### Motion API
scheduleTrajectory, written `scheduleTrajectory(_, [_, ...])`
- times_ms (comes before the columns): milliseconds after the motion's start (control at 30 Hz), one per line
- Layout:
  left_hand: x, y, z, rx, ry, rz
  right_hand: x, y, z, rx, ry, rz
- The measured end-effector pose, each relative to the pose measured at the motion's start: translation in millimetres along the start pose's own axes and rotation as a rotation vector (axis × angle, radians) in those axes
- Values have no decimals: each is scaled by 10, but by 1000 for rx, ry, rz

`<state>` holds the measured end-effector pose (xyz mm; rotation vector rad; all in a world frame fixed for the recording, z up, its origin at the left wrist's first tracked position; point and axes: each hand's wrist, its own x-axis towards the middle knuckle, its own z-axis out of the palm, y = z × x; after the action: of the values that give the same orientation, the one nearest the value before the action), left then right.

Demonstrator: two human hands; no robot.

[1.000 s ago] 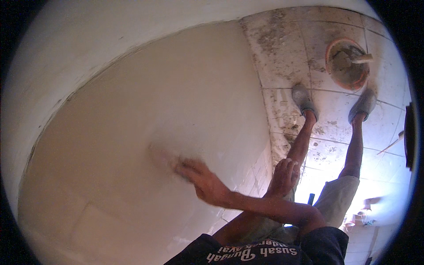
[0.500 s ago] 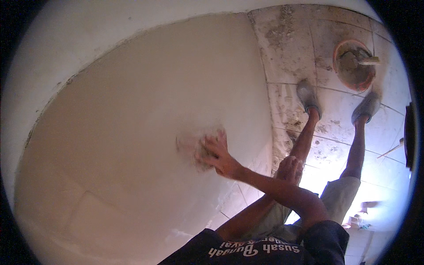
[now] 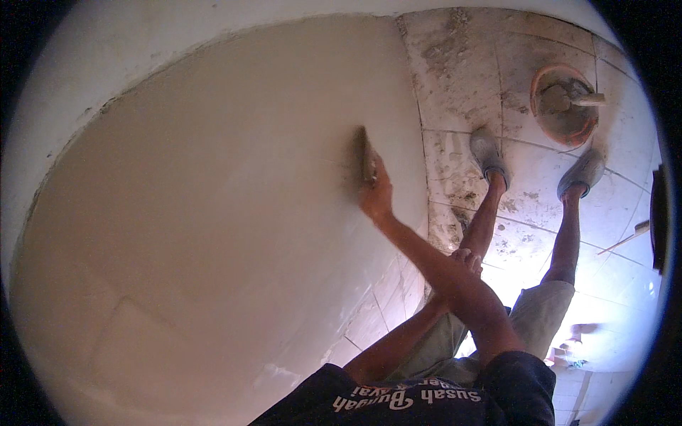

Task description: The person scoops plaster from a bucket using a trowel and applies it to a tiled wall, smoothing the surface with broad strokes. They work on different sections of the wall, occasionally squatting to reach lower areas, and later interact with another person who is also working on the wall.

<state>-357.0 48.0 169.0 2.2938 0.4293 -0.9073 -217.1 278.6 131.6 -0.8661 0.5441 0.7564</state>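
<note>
My right hand is closed around a flat trowel. The trowel appears nearly edge-on, its thin blade angled up against the smooth greyish plastered wall. A dark shadow lies on the plaster just left of the blade. My right forearm crosses in front of my left arm. My left hand rests at my left knee, partly covered by that forearm. Its fingers are loosely bent, and nothing shows in them.
An orange-rimmed bucket with grey mix and a light-handled tool stands on the stained tile floor, beyond my shod feet. A thin stick lies at right. A pale raised band borders the plaster.
My right hand has moved up and slightly right along the wall, turning so the trowel now stands edge-on. Motion blur around it has lessened. My left hand stays by the knee.
</note>
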Motion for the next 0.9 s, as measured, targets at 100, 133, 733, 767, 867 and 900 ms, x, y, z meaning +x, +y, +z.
scheduleTrajectory(100, [12,173,-125,-68,64,-28,-327,-1009,453,-419,-69,-170])
scheduleTrajectory(133, [7,204,-111,-85,154,8,-462,-1123,508,-472,-160,-155])
scheduleTrajectory(733, [46,455,-113,-135,186,-99,-1034,-629,170,-638,-633,-571])
scheduleTrajectory(767, [45,460,-96,-149,276,-55,-1015,-591,237,-697,-642,-580])
scheduleTrajectory(867, [72,471,-122,-174,306,-37,-1389,-470,-5,-567,-810,-605])
scheduleTrajectory(900, [62,432,-113,-170,154,-106,-1487,-561,-163,-512,-935,-508])
